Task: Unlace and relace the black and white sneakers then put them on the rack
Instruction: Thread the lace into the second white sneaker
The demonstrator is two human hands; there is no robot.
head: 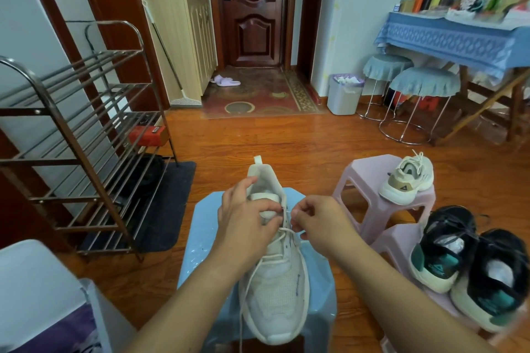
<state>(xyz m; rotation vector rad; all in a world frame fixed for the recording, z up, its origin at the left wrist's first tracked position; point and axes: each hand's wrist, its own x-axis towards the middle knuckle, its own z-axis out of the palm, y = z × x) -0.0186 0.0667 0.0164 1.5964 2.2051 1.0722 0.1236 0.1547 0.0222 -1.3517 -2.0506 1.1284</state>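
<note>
A white sneaker (pixel 276 289) lies on a light blue stool (pixel 200 238), heel pointing away from me. My left hand (pixel 243 218) grips its tongue and collar near the top eyelets. My right hand (pixel 318 223) pinches the white lace (pixel 282 231) at the upper right eyelets. A loose lace end hangs down the shoe's left side. The second white sneaker (pixel 407 180) sits on a pink stool (pixel 361 180) to the right. Two black sneakers (pixel 470 264) with teal heels stand on a lower pink stool at the far right. The metal shoe rack (pixel 77 135) stands at the left.
A dark mat (pixel 169 209) lies under the rack, which holds a red box (pixel 146 135). A grey bin (pixel 344 94), two covered stools (pixel 421 86) and a blue-clothed table (pixel 459 37) line the right wall. A door and patterned rug lie ahead.
</note>
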